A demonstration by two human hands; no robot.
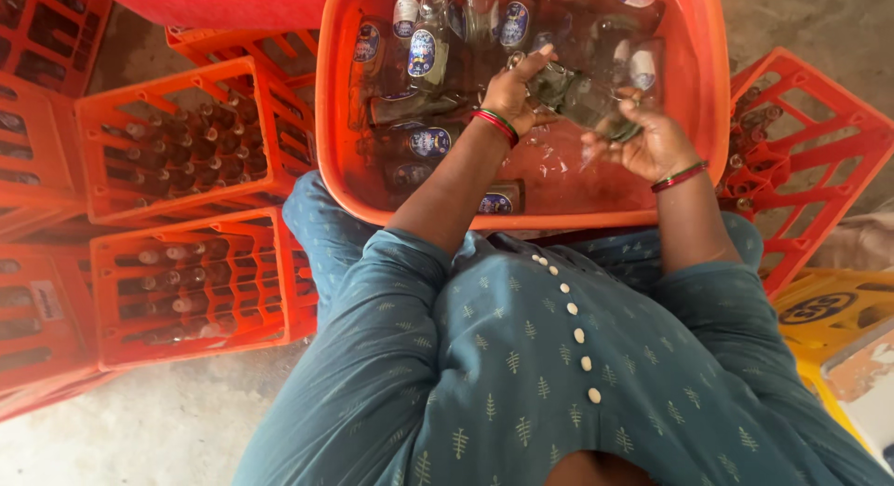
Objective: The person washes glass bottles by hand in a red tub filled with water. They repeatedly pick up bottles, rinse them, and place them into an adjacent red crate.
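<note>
A large orange tub [340, 169] full of water stands in front of me. Several clear glass bottles with blue oval labels [424, 53] lie sunk in it. My left hand [512, 95] and my right hand [644, 143] both grip one clear glass bottle [582, 100] above the water, lying slantwise between them. The left hand holds its neck end, the right its base. Red and green bangles circle both wrists. My teal patterned sleeves and tunic fill the lower part of the view.
Orange plastic crates [186, 151] with several dark bottles stand stacked at the left. An orange crate [801, 151] leans at the right, with a yellow crate [829, 309] below it. Another red tub [205, 2] sits at the top left. Grey concrete floor shows below left.
</note>
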